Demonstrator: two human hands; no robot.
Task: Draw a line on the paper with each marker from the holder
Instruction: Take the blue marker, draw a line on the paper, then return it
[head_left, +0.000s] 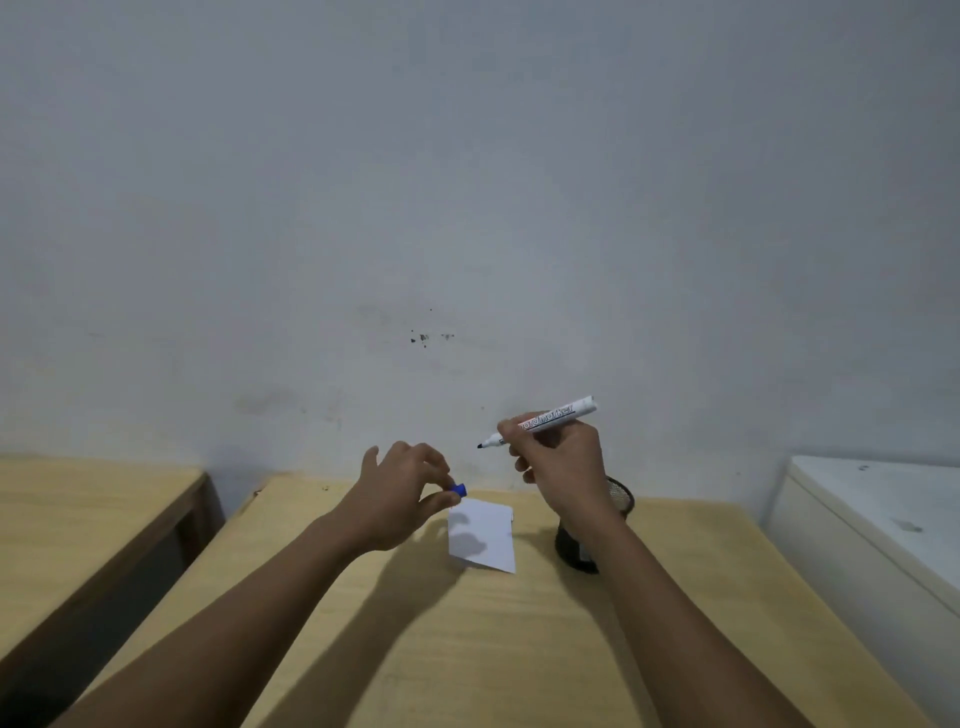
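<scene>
1. Held the uncapped marker (550, 420) in a closed right hand (558, 462), tip bare and pointing left, raised above the table (415, 649).
2. Pinched the blue cap (459, 490) between left hand (400, 493) thumb and fingertips, just over the paper (483, 540).
3. Showed no line on the paper; drawing apparently still to come.
4. Left the mesh holder (592, 540) beside the paper; contents impossible to tell.
5. Read roughly "boardmarker" along the barrel.
</scene>
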